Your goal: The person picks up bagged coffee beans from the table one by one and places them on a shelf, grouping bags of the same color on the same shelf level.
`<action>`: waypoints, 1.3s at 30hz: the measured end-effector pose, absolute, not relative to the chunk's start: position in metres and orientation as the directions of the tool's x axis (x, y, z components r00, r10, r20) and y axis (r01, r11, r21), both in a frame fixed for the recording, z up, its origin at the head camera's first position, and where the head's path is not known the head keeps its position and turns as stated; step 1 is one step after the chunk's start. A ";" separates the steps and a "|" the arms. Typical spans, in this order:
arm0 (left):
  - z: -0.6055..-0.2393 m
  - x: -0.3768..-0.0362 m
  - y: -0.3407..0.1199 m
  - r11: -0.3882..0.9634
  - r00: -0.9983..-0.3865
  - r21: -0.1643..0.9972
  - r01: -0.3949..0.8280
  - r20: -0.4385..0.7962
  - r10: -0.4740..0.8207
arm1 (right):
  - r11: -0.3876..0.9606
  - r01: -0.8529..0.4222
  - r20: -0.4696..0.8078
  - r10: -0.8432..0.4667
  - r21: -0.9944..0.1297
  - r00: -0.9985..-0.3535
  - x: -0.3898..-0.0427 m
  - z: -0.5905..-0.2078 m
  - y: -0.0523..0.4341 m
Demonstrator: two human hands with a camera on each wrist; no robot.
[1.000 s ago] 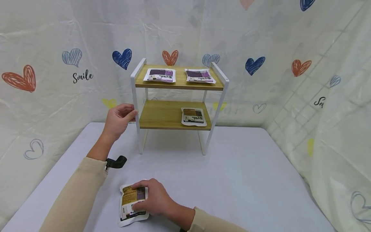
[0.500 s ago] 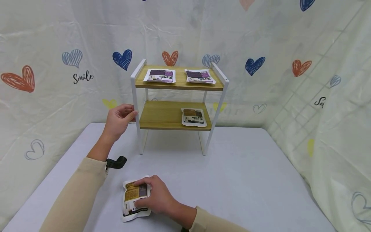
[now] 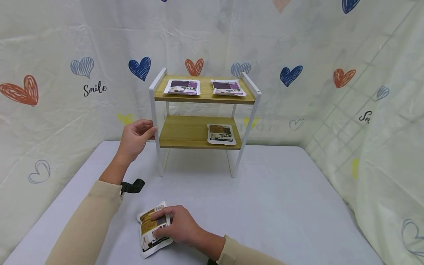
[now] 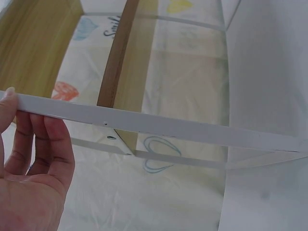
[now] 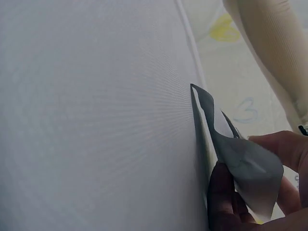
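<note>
In the head view a two-tier shelf (image 3: 185, 130) with wooden boards and a white frame stands at the back of the table. My left hand (image 3: 134, 138) grips its front left leg (image 3: 159, 158); in the left wrist view the thumb lies over the white bar (image 4: 192, 128) and the fingers curl beneath. Near the table's front, my right hand (image 3: 181, 226) holds a white foil pouch (image 3: 147, 228) with a gold and purple label, thumb and fingers around its right side. The right wrist view shows the pouch's grey underside (image 5: 250, 168), bent between the fingers.
Two purple-labelled pouches, one left (image 3: 182, 87) and one right (image 3: 228, 87), lie on the top board. A gold-labelled pouch (image 3: 221, 134) lies at the right of the lower board. A heart-printed curtain (image 3: 212, 33) hangs behind and beside the white table (image 3: 281, 206).
The pouch in my right hand slid slightly away from me, then came back a little and turned counterclockwise, its lower edge now slanting. My left hand has stayed on the shelf leg.
</note>
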State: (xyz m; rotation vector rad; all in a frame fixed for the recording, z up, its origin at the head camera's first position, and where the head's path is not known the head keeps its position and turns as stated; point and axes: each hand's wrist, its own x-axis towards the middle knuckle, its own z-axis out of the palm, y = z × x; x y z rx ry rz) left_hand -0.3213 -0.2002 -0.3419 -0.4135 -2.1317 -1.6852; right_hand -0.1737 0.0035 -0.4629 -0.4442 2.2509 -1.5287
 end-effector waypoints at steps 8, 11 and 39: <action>-0.342 -0.322 -0.201 0.241 -0.875 0.850 0.468 0.484 -0.006 | 0.348 -0.045 -0.133 -0.472 -0.936 -0.871 -0.176 -0.461 0.007; -0.341 -0.322 -0.201 0.235 -0.876 0.851 0.469 0.483 -0.003 | 0.348 -0.052 -0.123 -0.463 -0.936 -0.878 -0.177 -0.463 0.007; -0.341 -0.321 -0.200 0.213 -0.872 0.851 0.480 0.488 0.016 | 0.276 -0.021 -0.106 -0.437 -0.961 -0.893 -0.183 -0.461 0.015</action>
